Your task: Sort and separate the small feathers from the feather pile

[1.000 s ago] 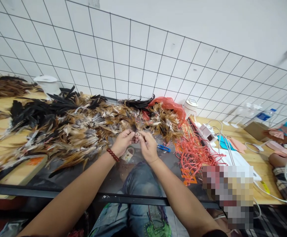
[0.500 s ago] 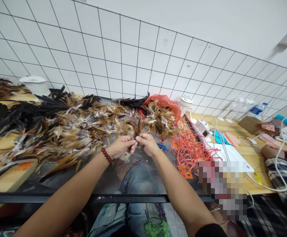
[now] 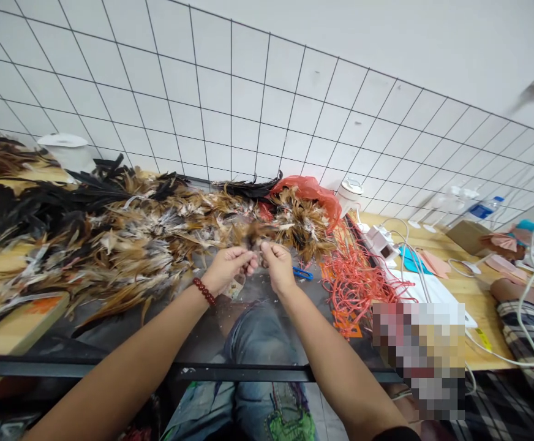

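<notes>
My left hand (image 3: 233,267), with a bead bracelet (image 3: 203,291) on the wrist, is closed in a pinch near the middle of the dark work surface. Close beside it, my right hand (image 3: 276,264) pinches with thumb and fingers. A small brown-and-dark feather (image 3: 256,232), smeared by motion, sticks up from between the fingertips of both hands. Its lower end is hidden by the fingers. Just beyond and to the left spreads a large heap of brown and white feathers (image 3: 142,248). Longer black feathers (image 3: 46,205) lie at its far left.
Right of my hands are a blue cutter (image 3: 302,274) and tangled red string (image 3: 359,275). A red plastic bag (image 3: 310,190) with feathers lies behind. A wire grid (image 3: 230,92) backs the table. Cables and a white power adapter (image 3: 379,241) lie right, near another person's plaid sleeve (image 3: 519,324).
My fingertips have drawn slightly apart. The feather between them has swung from upright and is now blurred. The view has shifted a little.
</notes>
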Demonstrator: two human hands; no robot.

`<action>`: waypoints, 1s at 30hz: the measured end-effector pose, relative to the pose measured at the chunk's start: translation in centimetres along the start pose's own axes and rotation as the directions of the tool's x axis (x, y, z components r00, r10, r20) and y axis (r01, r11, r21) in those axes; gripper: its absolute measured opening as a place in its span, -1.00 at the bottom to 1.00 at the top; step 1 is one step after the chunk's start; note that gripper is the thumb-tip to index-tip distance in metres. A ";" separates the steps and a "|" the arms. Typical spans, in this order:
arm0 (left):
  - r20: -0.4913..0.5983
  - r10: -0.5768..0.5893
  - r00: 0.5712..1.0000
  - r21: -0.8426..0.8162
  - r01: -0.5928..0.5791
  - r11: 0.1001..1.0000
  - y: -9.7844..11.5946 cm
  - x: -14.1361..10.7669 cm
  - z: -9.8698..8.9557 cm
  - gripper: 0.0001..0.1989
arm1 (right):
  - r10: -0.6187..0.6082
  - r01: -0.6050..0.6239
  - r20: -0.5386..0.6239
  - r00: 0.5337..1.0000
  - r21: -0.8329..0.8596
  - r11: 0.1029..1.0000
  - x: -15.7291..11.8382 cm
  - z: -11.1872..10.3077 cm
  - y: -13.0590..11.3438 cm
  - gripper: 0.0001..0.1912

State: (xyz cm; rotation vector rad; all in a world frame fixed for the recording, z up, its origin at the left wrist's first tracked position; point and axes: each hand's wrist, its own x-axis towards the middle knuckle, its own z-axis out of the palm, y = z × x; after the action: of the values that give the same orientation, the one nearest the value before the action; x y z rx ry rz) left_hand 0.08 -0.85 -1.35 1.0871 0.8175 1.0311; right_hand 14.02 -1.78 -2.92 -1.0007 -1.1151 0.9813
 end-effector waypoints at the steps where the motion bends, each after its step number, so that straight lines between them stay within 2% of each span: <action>1: -0.080 0.051 0.996 -0.039 -0.054 0.998 0.1 0.2 -0.1 -0.65 | -0.036 0.034 -0.045 0.998 -0.047 0.998 0.0 -0.1 0.2 -0.66; 4: -0.317 0.146 0.937 -0.102 -0.186 0.977 0.4 0.8 -0.7 -0.63 | -0.119 0.100 -0.069 0.990 -0.234 0.967 0.3 -0.8 0.9 -0.69; 7: -0.443 0.171 0.880 -0.103 -0.240 0.965 0.3 1.3 -1.2 -0.64 | -0.187 0.153 -0.025 0.982 -0.475 0.866 0.9 -1.4 1.3 -0.75; 11: -0.525 0.182 0.832 -0.098 -0.271 0.958 -0.1 1.7 -1.4 -0.69 | -0.188 0.148 0.043 0.981 -0.792 0.592 2.0 -1.3 0.8 -0.80; 13: -0.548 0.180 0.817 -0.108 -0.282 0.953 -0.3 1.8 -1.6 -0.71 | -0.157 0.120 0.054 0.986 -0.885 0.450 2.5 -0.9 0.3 -0.76; 15: -0.563 0.175 0.808 -0.126 -0.293 0.948 -0.4 1.9 -1.7 -0.70 | -0.112 0.092 0.055 0.992 -0.930 0.355 3.2 -0.7 0.1 -0.76; 17: -0.571 0.172 0.803 -0.138 -0.300 0.944 -0.5 2.0 -1.8 -0.70 | -0.073 0.038 0.012 0.997 -0.930 0.366 3.9 -0.6 0.2 -0.80; 19: -0.574 0.177 0.800 -0.142 -0.310 0.940 -0.5 2.0 -1.9 -0.71 | -0.058 -0.013 -0.045 0.997 -0.885 0.465 4.5 -0.8 0.5 -0.75; 21: -0.573 0.178 0.800 -0.145 -0.313 0.939 -0.5 2.0 -1.8 -0.73 | -0.113 0.013 -0.061 0.992 -0.830 0.558 4.9 -0.8 1.0 -0.72; 22: -0.573 0.176 0.800 -0.147 -0.312 0.939 -0.6 2.0 -1.8 -0.73 | -0.175 0.058 -0.053 0.983 -0.817 0.574 4.9 -0.7 1.1 -0.72; 24: -0.577 0.169 0.799 -0.145 -0.304 0.942 -0.6 2.0 -1.8 -0.73 | -0.323 0.177 -0.009 0.946 -0.823 0.540 4.6 -0.4 1.4 -0.72; 26: -0.583 0.173 0.794 -0.131 -0.302 0.944 -0.6 2.1 -1.8 -0.73 | -0.411 0.295 0.094 0.907 -0.837 0.461 4.0 0.2 1.6 -0.71; 28: -0.578 0.189 0.794 -0.107 -0.303 0.947 -0.6 2.1 -1.8 -0.73 | -0.402 0.370 0.207 0.892 -0.845 0.386 3.4 0.8 1.7 -0.70; 30: -0.564 0.203 0.800 -0.084 -0.300 0.950 -0.7 2.1 -1.8 -0.73 | -0.352 0.378 0.259 0.899 -0.866 0.328 3.0 1.3 1.9 -0.68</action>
State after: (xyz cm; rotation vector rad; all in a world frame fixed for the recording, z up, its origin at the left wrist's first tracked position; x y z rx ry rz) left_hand -0.77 1.57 -2.58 0.7634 1.0330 1.6600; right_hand 13.03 1.69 -3.83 -1.4798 -1.8764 -0.1186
